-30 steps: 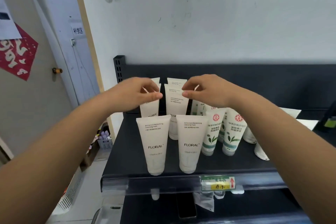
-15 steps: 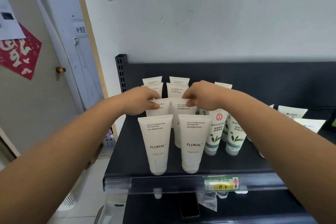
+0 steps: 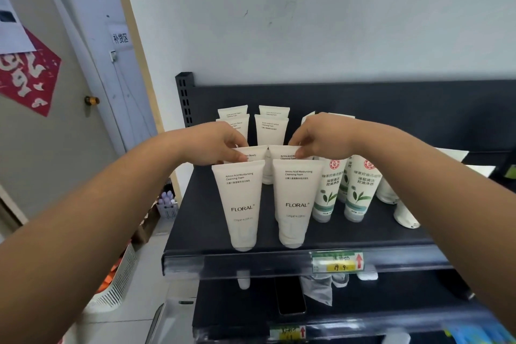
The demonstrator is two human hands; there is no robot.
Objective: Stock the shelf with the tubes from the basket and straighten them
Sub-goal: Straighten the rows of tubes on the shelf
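Left hand (image 3: pixel 215 144): its fingers (image 3: pixel 238 154) pinch the top seam of the second-row left tube (image 3: pixel 252 154).
Right hand (image 3: pixel 324 135): its fingers (image 3: pixel 301 151) pinch the top seam of the second-row right tube (image 3: pixel 286 156).
Where the tubes are: both held tubes stand cap-down on the shelf (image 3: pixel 201 218), just behind the front FLORAL pair (image 3: pixel 243 204). The rear tubes (image 3: pixel 272 127) stand behind them, near the back panel.
What changed: a second ago both hands were pinching tubes farther back; they have since come forward one row to this pair.
What that means: the rear tubes look squared and left alone. Straightening seems to run back to front, so probably only this row and the front pair remain in these two columns.
Beside: the green-leaf tubes (image 3: pixel 329 190) stand just right of the FLORAL pair, untouched.
Basket: a white basket (image 3: pixel 117 285) shows low at left; I cannot tell its contents.
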